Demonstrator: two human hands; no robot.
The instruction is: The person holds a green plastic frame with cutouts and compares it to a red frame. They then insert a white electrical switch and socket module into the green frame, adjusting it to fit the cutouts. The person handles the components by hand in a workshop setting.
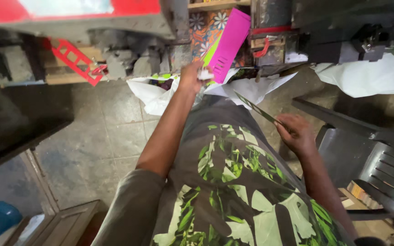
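Observation:
My left hand (191, 76) is stretched forward over a white bag (153, 93) on the floor, fingers closed on a small white scrap (204, 74). It sits right beside a bright pink paper sheet (229, 43) with a lime green sheet (211, 51) behind it. My right hand (297, 132) is lower and to the right, pinching a thin dark green strip (257, 109) that points up and left. My grey shirt with a green leaf print (233, 182) fills the lower middle.
A black plastic chair (370, 164) stands at the right. White sheeting (365, 75) lies at the upper right near dark machine parts (343, 41). A red ladder-like piece (76, 59) leans at the upper left. A dark surface (14, 118) juts in from the left over the grey floor (101, 136).

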